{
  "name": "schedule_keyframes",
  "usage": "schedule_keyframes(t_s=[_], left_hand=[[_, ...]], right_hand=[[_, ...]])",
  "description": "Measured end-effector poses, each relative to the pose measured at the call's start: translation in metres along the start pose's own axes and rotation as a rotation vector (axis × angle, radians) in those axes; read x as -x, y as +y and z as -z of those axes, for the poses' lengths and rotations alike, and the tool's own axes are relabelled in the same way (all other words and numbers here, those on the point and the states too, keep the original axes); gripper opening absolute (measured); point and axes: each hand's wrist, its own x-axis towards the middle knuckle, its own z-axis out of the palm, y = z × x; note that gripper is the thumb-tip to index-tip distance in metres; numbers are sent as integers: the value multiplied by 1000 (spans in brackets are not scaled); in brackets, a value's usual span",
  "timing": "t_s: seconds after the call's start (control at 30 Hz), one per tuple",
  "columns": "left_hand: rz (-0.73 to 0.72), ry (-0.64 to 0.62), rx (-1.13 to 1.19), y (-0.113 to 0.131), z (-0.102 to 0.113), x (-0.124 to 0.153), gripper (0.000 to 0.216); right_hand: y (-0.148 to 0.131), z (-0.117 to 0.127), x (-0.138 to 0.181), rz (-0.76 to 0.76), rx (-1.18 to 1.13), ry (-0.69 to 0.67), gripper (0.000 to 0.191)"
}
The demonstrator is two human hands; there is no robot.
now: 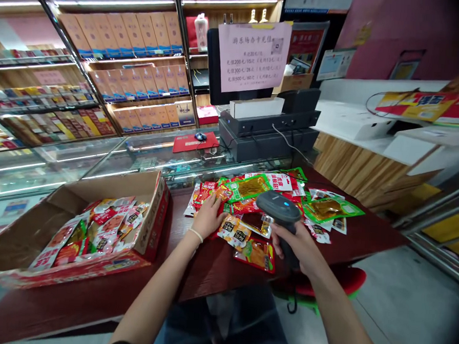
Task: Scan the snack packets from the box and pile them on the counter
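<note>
My right hand [300,242] is wrapped round the handle of a dark barcode scanner [279,206], which has a small blue light on top. The scanner's head is over a heap of snack packets, hiding some of them. On the left side of that heap lies my left hand [207,218], its fingers stretched over red packets [207,193]; their tips are partly hard to make out. A green-edged packet [249,187] tops the heap, and another green packet [331,209] lies to the right. Closer to me are a yellow-and-white packet [234,231] and a red-edged packet [256,254].
An open cardboard box [153,224] holding more packets stands left on the dark red table [204,273]. Behind are a glass counter [145,160], a mouse [200,136] on a red mat, and a monitor with a paper sign [253,57]. A red stool [347,283] is below the table.
</note>
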Motion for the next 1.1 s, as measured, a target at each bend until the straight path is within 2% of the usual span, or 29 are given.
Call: schedule_keyframes(t_s=[0.17, 0.33, 0.43, 0.53, 0.63, 0.73, 0.87, 0.97, 1.1], left_hand=[[17, 39, 234, -10, 1, 3, 55], [36, 62, 375, -1, 30, 6, 38], [31, 128, 385, 9, 65, 13, 32], [1, 214, 339, 14, 114, 26, 30], [3, 302, 280, 7, 166, 44, 29], [84, 394, 203, -18, 211, 67, 26], [228, 456, 126, -70, 255, 103, 25], [339, 456, 61, -112, 276, 129, 25], [453, 392, 2, -163, 288, 155, 22]], right_hand=[[-5, -10, -2, 13, 2, 1, 36], [-15, -28, -6, 10, 32, -33, 37], [-25, -49, -12, 22, 49, -88, 39], [-39, -78, -19, 46, 24, -166, 37], [-52, -116, -28, 49, -4, -254, 35], [-62, -160, -37, 81, -16, -351, 34], [-67, -217, -50, 111, -45, -485, 34], [-63, -254, -60, 104, -53, -558, 32], [-51, -293, -77, 66, -58, -646, 31]])
